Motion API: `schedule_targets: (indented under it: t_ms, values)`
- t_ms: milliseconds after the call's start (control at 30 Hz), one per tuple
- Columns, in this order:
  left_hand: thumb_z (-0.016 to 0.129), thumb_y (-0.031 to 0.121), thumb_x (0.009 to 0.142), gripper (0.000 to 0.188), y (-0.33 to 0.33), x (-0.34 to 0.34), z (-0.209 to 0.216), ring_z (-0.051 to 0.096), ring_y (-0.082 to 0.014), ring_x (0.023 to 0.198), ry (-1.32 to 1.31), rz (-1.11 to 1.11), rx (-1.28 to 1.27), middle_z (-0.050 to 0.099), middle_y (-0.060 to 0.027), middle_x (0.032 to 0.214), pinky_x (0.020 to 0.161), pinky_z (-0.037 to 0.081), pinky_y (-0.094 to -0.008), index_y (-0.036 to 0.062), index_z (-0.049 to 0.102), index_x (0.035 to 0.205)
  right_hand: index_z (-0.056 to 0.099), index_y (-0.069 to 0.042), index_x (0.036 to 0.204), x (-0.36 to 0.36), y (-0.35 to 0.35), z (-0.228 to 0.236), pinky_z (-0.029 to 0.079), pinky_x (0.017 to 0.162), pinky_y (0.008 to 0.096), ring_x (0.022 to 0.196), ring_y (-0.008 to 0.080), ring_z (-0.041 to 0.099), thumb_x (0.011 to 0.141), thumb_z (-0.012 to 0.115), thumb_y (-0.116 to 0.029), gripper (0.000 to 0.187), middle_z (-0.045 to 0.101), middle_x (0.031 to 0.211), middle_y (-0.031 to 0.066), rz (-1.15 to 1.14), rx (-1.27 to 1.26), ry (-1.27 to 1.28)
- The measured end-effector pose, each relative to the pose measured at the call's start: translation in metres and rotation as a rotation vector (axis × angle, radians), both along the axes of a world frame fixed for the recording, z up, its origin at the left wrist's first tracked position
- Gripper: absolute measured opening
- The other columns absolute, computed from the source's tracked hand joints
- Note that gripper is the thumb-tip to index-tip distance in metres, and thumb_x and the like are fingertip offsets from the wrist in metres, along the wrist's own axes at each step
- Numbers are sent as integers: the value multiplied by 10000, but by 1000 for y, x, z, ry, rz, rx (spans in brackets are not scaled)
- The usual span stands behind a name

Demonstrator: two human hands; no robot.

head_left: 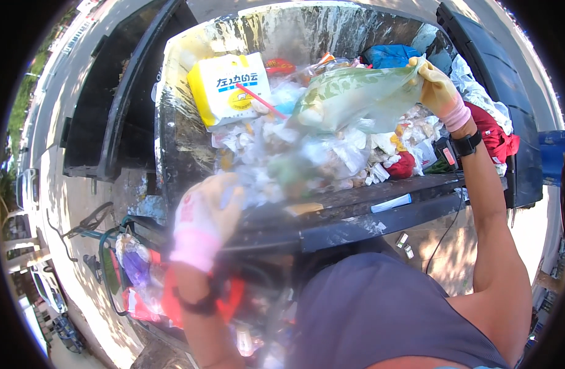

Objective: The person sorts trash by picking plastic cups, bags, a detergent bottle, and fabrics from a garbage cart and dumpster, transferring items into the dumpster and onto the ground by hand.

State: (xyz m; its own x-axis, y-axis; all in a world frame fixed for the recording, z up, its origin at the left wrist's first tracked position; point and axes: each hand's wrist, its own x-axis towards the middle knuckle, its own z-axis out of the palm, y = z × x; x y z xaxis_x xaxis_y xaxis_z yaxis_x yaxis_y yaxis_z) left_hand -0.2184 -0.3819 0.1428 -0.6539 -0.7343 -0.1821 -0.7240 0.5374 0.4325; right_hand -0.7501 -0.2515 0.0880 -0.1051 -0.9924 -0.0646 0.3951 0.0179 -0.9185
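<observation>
My right hand (439,92), in a cream glove with a pink cuff, is closed on the edge of a pale green see-through plastic bag (356,92). The bag stretches leftward from it over the rubbish heap. My left hand (210,209), in a white glove with a pink cuff, is at the near left rim of a large dumpster (233,230). Its fingers look bent but are blurred, and whether they hold anything is unclear. Crumpled white plastic bags (276,138) lie just beyond it. A yellow and white package (228,89) leans at the back left.
Red cloth (488,132) and silvery sheeting (473,92) are at the right side of the heap, with a blue bag (390,56) at the back. An open black lid (116,92) stands left. A cart with bagged rubbish (138,270) is near my left forearm.
</observation>
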Motion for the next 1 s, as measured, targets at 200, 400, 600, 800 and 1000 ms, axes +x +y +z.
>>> schedule_targets:
  t_ms: [200, 400, 600, 800, 1000]
  values:
    - [606, 346, 923, 442, -65, -117, -113, 680, -418, 1189, -266, -9, 117, 723, -220, 1269, 1030, 533, -478, 98, 716, 1272, 619, -93, 1315, 2, 14, -13, 530, 958, 356, 1008, 169, 665, 1063, 648, -281, 316, 681, 1035, 15, -111, 41, -15]
    - [614, 388, 927, 408, -73, -160, -135, 678, -407, 1190, -200, 9, 169, 731, -200, 1254, 1033, 529, -488, 110, 758, 1189, 620, -118, 1285, -9, 40, -22, 508, 934, 332, 1002, 156, 633, 1059, 651, -328, 310, 660, 1047, 0, -172, 123, 5]
    - [610, 353, 941, 371, -84, -162, -128, 740, -364, 1035, -167, 0, 13, 775, -200, 1085, 944, 562, -466, 63, 795, 1080, 640, -97, 1335, -32, 50, -31, 500, 939, 319, 997, 162, 630, 1057, 656, -333, 365, 691, 1075, 28, -167, 119, 23]
    - [642, 154, 915, 233, -74, -155, -60, 689, -115, 755, 559, 202, 394, 770, -88, 815, 728, 544, -298, -36, 775, 936, 662, -101, 1334, -27, 48, -4, 472, 879, 268, 958, 110, 606, 1069, 623, -302, 335, 690, 1042, -1, -369, -62, 93]
    - [616, 72, 922, 189, -84, -147, -11, 709, -129, 799, 702, 28, 303, 746, -76, 790, 794, 568, -276, -45, 754, 867, 651, -59, 1354, -54, 36, 12, 507, 1009, 320, 1125, 151, 641, 1085, 619, -275, 347, 688, 1199, 32, -331, -162, 57]
